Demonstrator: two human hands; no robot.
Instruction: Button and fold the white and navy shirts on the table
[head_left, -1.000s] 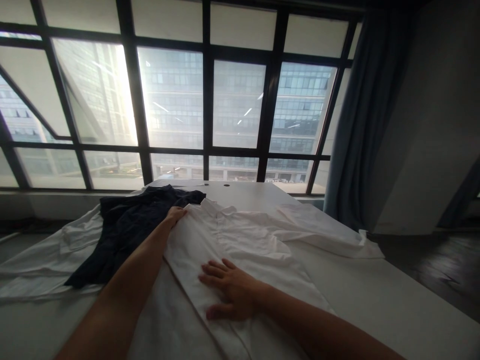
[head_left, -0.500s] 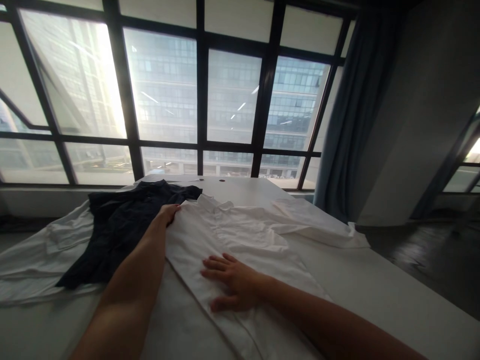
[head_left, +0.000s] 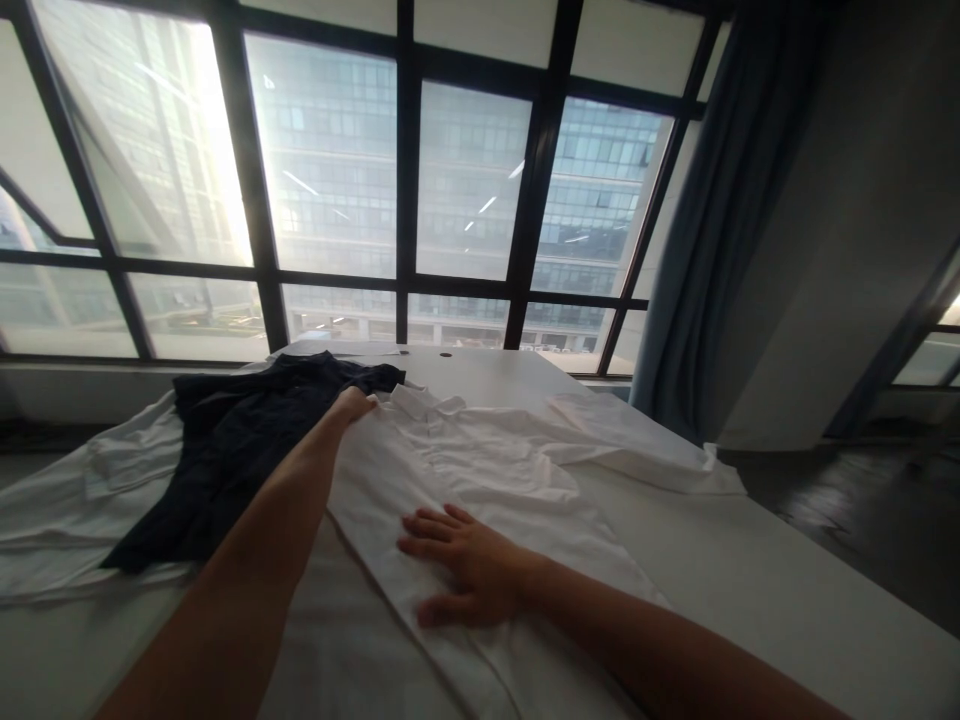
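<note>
A white collared shirt (head_left: 517,465) lies spread on the white table, its collar toward the window and one sleeve stretched to the right. My left hand (head_left: 355,403) reaches to the shirt's left shoulder near the collar, its fingers closed on the cloth edge and partly hidden. Flat on the shirt's front rests my right hand (head_left: 469,568), fingers spread, holding nothing. Left of the shirt, beside my left forearm, lies a dark navy garment (head_left: 240,440) on top of other white cloth (head_left: 135,455).
The white table (head_left: 712,560) extends to the right and back toward the black-framed window (head_left: 405,200). Two dark round spots mark its far end. A blue curtain (head_left: 701,260) hangs at the right, beside a pillar.
My left hand has shifted slightly forward and right along the shirt's shoulder, closer to the collar. My right hand stays flat in nearly the same place.
</note>
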